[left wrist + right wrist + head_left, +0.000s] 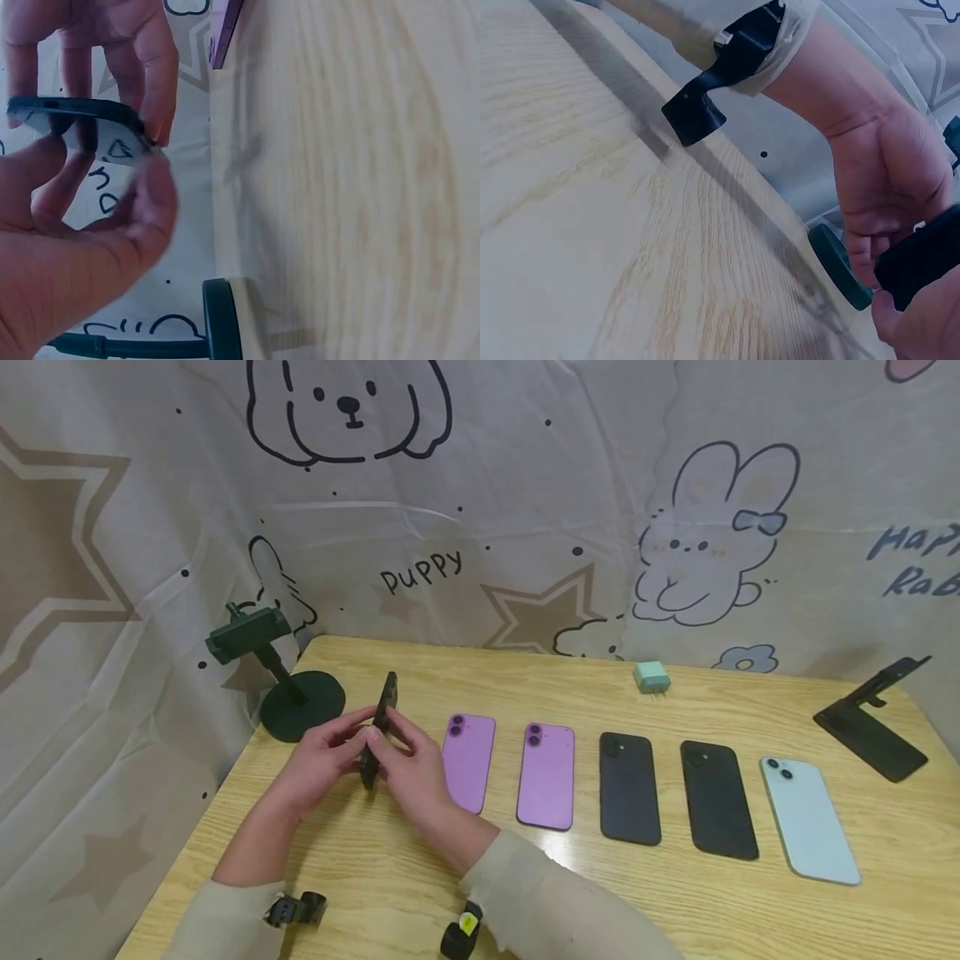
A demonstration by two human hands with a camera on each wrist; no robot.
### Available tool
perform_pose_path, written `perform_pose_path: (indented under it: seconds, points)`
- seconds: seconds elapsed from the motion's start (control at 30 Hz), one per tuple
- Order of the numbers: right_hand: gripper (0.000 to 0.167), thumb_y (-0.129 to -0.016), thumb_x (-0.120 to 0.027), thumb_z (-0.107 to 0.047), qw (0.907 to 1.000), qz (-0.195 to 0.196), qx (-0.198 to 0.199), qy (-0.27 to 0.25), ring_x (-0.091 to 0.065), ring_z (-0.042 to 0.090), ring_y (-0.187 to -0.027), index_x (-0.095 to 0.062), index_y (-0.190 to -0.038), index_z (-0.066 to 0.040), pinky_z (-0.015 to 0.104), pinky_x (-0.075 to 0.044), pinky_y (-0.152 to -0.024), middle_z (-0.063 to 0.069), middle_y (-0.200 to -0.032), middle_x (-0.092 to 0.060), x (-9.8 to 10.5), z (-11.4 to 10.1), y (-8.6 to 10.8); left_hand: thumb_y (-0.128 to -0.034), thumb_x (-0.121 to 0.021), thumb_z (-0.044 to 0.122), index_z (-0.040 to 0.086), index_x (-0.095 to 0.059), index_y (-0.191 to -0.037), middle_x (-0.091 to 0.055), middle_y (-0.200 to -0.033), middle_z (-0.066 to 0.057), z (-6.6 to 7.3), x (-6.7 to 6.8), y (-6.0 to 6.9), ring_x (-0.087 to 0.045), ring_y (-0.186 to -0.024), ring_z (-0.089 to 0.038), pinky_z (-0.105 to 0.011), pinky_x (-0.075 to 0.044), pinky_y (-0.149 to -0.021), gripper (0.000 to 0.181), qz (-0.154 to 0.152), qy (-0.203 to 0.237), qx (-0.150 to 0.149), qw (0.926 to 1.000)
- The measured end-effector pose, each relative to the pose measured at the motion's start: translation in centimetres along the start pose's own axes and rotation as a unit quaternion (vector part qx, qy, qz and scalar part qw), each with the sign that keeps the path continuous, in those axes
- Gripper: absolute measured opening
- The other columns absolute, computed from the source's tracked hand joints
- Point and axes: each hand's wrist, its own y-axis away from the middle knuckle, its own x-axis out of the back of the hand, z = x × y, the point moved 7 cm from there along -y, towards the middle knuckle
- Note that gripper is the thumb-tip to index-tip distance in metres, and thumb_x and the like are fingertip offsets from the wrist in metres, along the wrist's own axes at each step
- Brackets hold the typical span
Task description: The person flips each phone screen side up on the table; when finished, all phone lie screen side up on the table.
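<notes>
A dark smartphone (389,688) stands on edge between my two hands, raised over the left part of the table. My left hand (318,762) grips it from the left and my right hand (414,768) from the right, thumbs close together at its near face. In the left wrist view the smartphone (82,109) shows its edge and a glossy face with reflections. Its dark side (922,259) is partly covered by fingers in the right wrist view. Nearest to the right hand lies a purple phone (471,764), back up.
A dark green phone stand (302,702) is at the left. Rightward lie another purple phone (546,777), two black phones (630,789) and a light blue phone (812,822). A mint charger (652,677) sits at the back, a black folding stand (873,735) far right.
</notes>
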Motion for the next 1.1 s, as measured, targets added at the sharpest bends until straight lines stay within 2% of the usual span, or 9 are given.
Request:
perform_pose_path:
  seconds: [0.1, 0.23, 0.4, 0.53, 0.67, 0.8, 0.93, 1.1]
  points:
    - [0.046, -0.098, -0.066, -0.022, 0.9990, -0.012, -0.011, -0.042, -0.065, 0.024, -0.108, -0.056, -0.143, -0.015, 0.043, -0.055, -0.086, 0.008, -0.130, -0.062, 0.0, 0.1, 0.0, -0.1037, -0.056, 0.021, 0.014, -0.049, -0.149, -0.047, -0.147, -0.018, 0.1, 0.1, 0.2, -0.051, -0.123, -0.035, -0.045, -0.048, -0.097, 0.047, 0.008, -0.044, -0.002, 0.9990]
    - [0.041, -0.100, -0.063, -0.015, 0.9974, -0.003, -0.030, -0.065, -0.067, 0.028, -0.103, -0.058, -0.141, -0.011, 0.038, -0.058, -0.076, 0.010, -0.121, -0.066, 0.4, 0.4, -0.1, -0.1011, -0.061, 0.020, 0.014, -0.054, -0.145, -0.047, -0.147, -0.017, 0.4, 0.4, 0.3, -0.053, -0.122, -0.038, -0.048, -0.046, -0.098, 0.045, 0.036, -0.075, 0.002, 0.9965]
    - [0.040, -0.098, -0.062, -0.002, 0.9991, 0.015, -0.017, -0.034, -0.069, 0.027, -0.094, -0.061, -0.137, -0.008, 0.038, -0.059, -0.069, 0.010, -0.117, -0.063, 0.9, -0.1, -0.3, -0.0968, -0.068, 0.015, 0.008, -0.057, -0.143, -0.051, -0.143, -0.019, 0.2, 1.0, 0.2, -0.058, -0.114, -0.036, -0.042, -0.050, -0.094, 0.048, 0.087, -0.095, 0.024, 0.9914]
    - [0.052, -0.092, -0.059, 0.011, 0.9992, 0.035, -0.004, 0.017, -0.069, 0.024, -0.088, -0.056, -0.141, -0.007, 0.038, -0.059, -0.068, 0.010, -0.120, -0.060, 1.4, -0.7, -0.3, -0.0929, -0.071, 0.006, 0.007, -0.051, -0.147, -0.049, -0.143, -0.019, -0.1, 1.6, 0.1, -0.056, -0.111, -0.035, -0.039, -0.052, -0.091, 0.057, 0.117, -0.095, 0.042, 0.9877]
    - [0.062, -0.088, -0.057, 0.019, 0.9970, 0.043, 0.001, 0.065, -0.069, 0.021, -0.087, -0.053, -0.144, -0.009, 0.035, -0.059, -0.066, 0.006, -0.127, -0.056, 1.7, -1.0, -0.2, -0.0904, -0.073, 0.001, 0.005, -0.045, -0.150, -0.046, -0.143, -0.019, -0.5, 1.6, -0.3, -0.054, -0.113, -0.035, -0.040, -0.051, -0.093, 0.066, 0.120, -0.074, 0.055, 0.9884]
    - [0.064, -0.085, -0.058, 0.023, 0.9940, 0.057, 0.012, 0.092, -0.069, 0.019, -0.088, -0.057, -0.140, -0.009, 0.036, -0.058, -0.063, 0.005, -0.123, -0.058, 1.9, -1.0, -0.3, -0.0897, -0.072, -0.001, 0.004, -0.046, -0.149, -0.046, -0.143, -0.019, -0.8, 1.6, -0.5, -0.051, -0.116, -0.035, -0.043, -0.047, -0.098, 0.065, 0.116, -0.065, 0.066, 0.9890]
    - [0.066, -0.082, -0.058, 0.027, 0.9915, 0.067, 0.012, 0.110, -0.069, 0.021, -0.091, -0.058, -0.139, -0.006, 0.035, -0.058, -0.065, 0.006, -0.121, -0.058, 2.1, -0.8, -0.5, -0.0893, -0.070, -0.005, 0.003, -0.048, -0.148, -0.045, -0.143, -0.019, -1.2, 1.7, -0.7, -0.047, -0.115, -0.034, -0.038, -0.047, -0.096, 0.063, 0.112, -0.061, 0.070, 0.9893]
    - [0.068, -0.080, -0.061, 0.025, 0.9888, 0.073, -0.001, 0.130, -0.068, 0.025, -0.099, -0.054, -0.141, -0.003, 0.031, -0.058, -0.071, 0.010, -0.131, -0.056, 2.2, -0.5, -0.6, -0.0887, -0.069, -0.007, 0.000, -0.046, -0.148, -0.046, -0.141, -0.021, -1.7, 1.7, -1.0, -0.053, -0.114, -0.034, -0.033, -0.049, -0.092, 0.063, 0.103, -0.064, 0.073, 0.9899]
